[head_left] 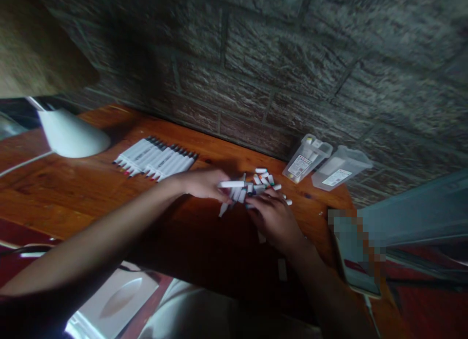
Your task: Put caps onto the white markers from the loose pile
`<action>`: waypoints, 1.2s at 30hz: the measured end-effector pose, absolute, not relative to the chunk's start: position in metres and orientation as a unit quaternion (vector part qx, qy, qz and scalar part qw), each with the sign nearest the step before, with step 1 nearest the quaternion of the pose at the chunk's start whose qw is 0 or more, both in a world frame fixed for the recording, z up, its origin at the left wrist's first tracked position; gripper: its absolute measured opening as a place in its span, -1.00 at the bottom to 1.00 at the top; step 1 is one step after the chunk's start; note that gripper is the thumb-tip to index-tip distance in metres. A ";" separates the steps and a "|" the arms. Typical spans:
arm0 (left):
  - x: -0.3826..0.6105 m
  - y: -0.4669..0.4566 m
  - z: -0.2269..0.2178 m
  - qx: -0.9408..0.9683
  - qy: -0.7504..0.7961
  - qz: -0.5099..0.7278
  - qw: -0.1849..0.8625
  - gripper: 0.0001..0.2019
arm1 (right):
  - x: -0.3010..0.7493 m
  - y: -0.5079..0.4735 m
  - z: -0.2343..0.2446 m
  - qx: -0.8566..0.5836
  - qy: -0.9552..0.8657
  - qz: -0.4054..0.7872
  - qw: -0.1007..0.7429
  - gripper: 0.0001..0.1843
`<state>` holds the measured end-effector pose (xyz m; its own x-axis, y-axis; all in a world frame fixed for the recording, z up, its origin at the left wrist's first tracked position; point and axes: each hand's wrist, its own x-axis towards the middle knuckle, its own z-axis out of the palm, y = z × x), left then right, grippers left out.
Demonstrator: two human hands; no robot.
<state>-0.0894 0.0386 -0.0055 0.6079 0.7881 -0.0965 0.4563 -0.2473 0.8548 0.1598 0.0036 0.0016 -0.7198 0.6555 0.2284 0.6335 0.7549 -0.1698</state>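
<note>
My left hand (203,183) is closed on a white marker pen (232,184), held level over the wooden table (84,193). My right hand (272,215) rests palm down with its fingers curled into a small pile of loose markers and coloured caps (263,179) just beyond it. What the right fingers grip, if anything, is hidden. A tidy row of white markers with dark caps (155,159) lies to the left, away from both hands.
Two clear plastic boxes (307,159) (341,167) lie on their sides near the brick wall (292,61). A white lamp base (71,134) stands at the far left. A phone (356,261) lies at the table's right edge. A white tray (117,297) sits below the front edge.
</note>
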 end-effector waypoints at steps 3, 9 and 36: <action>-0.082 0.036 -0.002 0.764 0.373 0.215 0.481 -0.69 | 0.162 0.008 0.003 -0.350 -0.925 0.052 0.139 -0.84; -0.076 0.032 0.014 0.757 0.407 0.281 0.427 -0.59 | 0.188 0.006 0.008 -0.367 -0.861 0.152 0.316 -0.74; -0.057 0.017 0.018 0.811 0.345 0.278 0.382 -0.72 | 0.197 0.007 0.016 -0.416 -0.619 0.466 0.476 -0.76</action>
